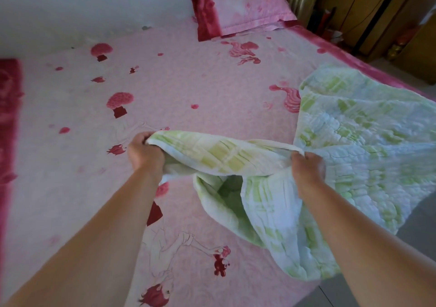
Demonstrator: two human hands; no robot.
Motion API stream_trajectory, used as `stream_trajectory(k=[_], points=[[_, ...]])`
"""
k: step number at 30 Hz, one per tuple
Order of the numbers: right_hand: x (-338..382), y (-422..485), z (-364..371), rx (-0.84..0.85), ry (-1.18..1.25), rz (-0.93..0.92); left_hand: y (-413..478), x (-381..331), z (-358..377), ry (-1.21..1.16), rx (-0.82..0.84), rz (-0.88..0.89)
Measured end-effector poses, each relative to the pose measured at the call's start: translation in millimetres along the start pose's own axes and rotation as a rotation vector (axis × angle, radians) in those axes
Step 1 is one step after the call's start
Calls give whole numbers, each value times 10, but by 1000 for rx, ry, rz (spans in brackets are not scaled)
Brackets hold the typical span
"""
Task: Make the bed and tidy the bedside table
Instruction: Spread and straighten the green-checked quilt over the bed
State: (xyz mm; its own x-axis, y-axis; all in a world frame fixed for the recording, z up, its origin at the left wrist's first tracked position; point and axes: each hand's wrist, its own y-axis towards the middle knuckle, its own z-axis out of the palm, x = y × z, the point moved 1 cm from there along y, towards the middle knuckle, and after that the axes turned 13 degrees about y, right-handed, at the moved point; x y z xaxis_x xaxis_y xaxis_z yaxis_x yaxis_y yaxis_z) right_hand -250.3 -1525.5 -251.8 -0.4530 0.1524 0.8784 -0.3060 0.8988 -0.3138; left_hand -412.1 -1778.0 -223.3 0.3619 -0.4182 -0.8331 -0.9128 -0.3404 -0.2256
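Left hand [145, 152] fisted on the green checked quilt [349, 146] edge at nine o'clock, right hand [308, 167] pinching the same edge at three; the rest trails to four o'clock over the pink bedsheet [188, 89]. I'd keep that edge taut, corners level, pillow [243, 9] at one o'clock

Pink sheet [188, 89] lies open ahead; only the far pillow [245, 9] obstructs.
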Motion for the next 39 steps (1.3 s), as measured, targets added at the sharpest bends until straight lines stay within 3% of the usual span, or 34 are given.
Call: stream_trajectory(k=[3, 7, 9, 11, 14, 16, 17, 18, 19, 20, 22, 24, 25, 26, 28, 30, 32, 34, 36, 39], points=[[-17, -115, 201, 152, -343, -125, -68, -70, -23, 95, 106, 164], [77, -416, 523, 589, -354, -431, -166, -85, 3, 125, 263, 361], [86, -579, 691, 810, -456, -484, -196, -115, -6, 143, 323, 470], [77, -690, 854, 797, -501, -501, -187, -149, -43, 156, 366, 583], [180, -758, 930, 552, -424, -581, -181, -209, -184, 196, 372, 691], [208, -830, 939, 553, -255, -499, 4, -29, -262, 269, 247, 543], [219, -933, 936, 625, -91, -416, 139, 123, -333, 267, 190, 366], [246, -1066, 929, 729, 17, -345, 230, 261, -425, 176, 231, 137], [225, -1211, 948, 884, 35, -285, 224, 389, -511, 48, 391, -62], [167, -1373, 971, 1078, -45, -243, 188, 560, -600, -15, 553, -205], [6, -1661, 1037, 1437, -428, -236, 14, 769, -726, -228, 745, -334], [-111, -1828, 1128, 1611, -706, -233, -253, 827, -823, -220, 1014, -328], [-124, -1839, 1165, 1622, -736, -169, -278, 890, -828, -156, 1095, -299], [-97, -1846, 1187, 1593, -676, -63, -249, 931, -824, -40, 1074, -217], [-28, -1753, 1257, 1372, -453, 81, -71, 1091, -804, 312, 894, -77], [44, -1530, 1317, 967, -342, -62, -55, 1116, -761, 608, 888, 137], [42, -1333, 1350, 655, -395, -264, -156, 1160, -712, 537, 932, 131], [-63, -1204, 1380, 671, -534, -332, -330, 1157, -696, 418, 1008, 24], [-217, -1155, 1391, 797, -716, -327, -422, 1182, -672, 446, 1113, 68], [-498, -1099, 1391, 830, -921, -265, -508, 1113, -667, 422, 1309, 99]])
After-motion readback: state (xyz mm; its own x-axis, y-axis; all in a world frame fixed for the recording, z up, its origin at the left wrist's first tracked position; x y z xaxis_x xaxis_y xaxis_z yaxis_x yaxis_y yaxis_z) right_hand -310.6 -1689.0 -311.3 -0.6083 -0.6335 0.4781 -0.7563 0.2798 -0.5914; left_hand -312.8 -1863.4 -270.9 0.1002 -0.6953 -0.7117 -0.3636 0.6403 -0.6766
